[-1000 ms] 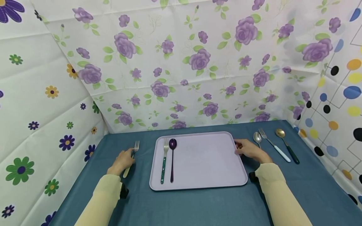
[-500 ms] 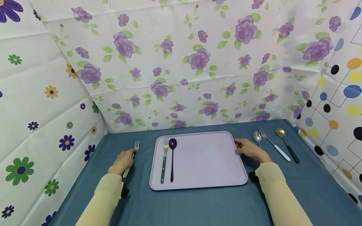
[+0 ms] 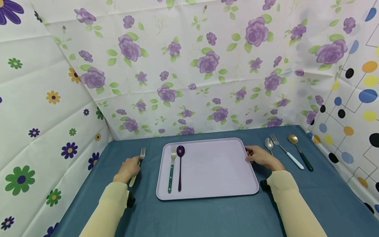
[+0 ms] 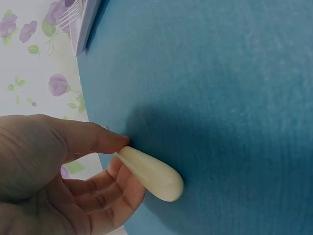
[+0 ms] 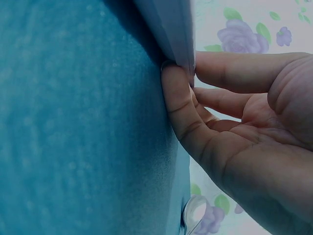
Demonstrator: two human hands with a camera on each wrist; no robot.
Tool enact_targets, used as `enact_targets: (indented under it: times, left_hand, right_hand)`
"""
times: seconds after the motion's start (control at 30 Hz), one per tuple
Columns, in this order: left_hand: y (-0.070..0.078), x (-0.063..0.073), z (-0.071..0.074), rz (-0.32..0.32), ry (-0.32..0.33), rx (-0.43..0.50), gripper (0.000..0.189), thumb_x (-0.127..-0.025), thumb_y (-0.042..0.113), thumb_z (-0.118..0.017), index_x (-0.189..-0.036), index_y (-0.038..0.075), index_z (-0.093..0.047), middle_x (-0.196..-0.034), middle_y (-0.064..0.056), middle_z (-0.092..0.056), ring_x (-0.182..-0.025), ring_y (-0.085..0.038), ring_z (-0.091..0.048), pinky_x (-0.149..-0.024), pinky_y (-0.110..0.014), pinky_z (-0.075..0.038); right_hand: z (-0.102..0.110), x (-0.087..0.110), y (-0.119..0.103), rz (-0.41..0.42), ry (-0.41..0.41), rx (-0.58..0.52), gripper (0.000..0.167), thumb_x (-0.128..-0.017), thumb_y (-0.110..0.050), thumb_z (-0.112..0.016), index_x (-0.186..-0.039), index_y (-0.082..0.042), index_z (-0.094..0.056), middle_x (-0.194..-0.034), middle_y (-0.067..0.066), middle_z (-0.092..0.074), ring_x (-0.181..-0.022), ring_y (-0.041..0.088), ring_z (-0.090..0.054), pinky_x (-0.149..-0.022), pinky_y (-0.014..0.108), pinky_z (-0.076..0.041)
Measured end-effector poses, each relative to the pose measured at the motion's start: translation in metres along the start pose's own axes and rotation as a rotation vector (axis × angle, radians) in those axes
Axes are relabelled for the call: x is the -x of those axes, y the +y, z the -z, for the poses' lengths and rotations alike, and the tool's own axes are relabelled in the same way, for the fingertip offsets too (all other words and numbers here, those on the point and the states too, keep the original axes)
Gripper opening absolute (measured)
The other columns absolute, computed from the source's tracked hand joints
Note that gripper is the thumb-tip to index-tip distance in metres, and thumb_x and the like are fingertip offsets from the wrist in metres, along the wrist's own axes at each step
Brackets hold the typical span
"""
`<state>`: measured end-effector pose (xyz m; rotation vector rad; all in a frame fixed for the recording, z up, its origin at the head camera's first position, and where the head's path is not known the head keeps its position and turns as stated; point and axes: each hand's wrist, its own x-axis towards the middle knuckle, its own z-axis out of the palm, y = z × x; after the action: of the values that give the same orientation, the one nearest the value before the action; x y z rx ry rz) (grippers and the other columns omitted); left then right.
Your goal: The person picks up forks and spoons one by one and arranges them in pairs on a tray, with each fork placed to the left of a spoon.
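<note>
My left hand (image 3: pixel 127 169) pinches a fork (image 3: pixel 143 152) between thumb and fingers, left of the tray. Its tines point away from me, and its cream handle (image 4: pixel 154 176) sticks out toward the wrist camera. My right hand (image 3: pixel 262 156) grips the right rim of a pale lilac tray (image 3: pixel 219 169). In the right wrist view the thumb lies along the upper side of the tray edge (image 5: pixel 171 29), with a fingertip tucked under it. On the tray's left part lie a fork with a green handle (image 3: pixel 171 177) and a dark purple spoon (image 3: pixel 180 151), side by side.
Right of the tray lie a silver spoon (image 3: pixel 269 144), a fork with a white handle (image 3: pixel 294 160) and a gold spoon with a dark green handle (image 3: pixel 306 161). Blue cloth (image 3: pixel 207 217) covers the table. Flowered sheets (image 3: pixel 189 65) hang behind it and at the sides.
</note>
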<state>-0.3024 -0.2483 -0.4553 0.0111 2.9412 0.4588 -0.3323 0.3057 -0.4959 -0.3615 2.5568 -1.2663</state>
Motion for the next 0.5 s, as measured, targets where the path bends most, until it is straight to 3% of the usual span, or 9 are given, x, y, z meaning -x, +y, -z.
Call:
enact_targets:
  times: [0.5]
  left_hand:
    - [-0.0026,0.0013,-0.0031,0.010,0.040,0.039,0.047,-0.098,-0.001,-0.057,-0.144,-0.011,-0.052,-0.135,-0.038,-0.056,-0.112,-0.052,-0.061,-0.093,-0.062,-0.051]
  right_hand:
    - [0.0005,-0.0007,-0.0001,-0.006,-0.012,-0.006,0.066,-0.094,0.005,-0.062,-0.151,0.020,-0.033,-0.094,0.013,-0.056,-0.083,0.023,-0.055,-0.075,0.035,-0.052]
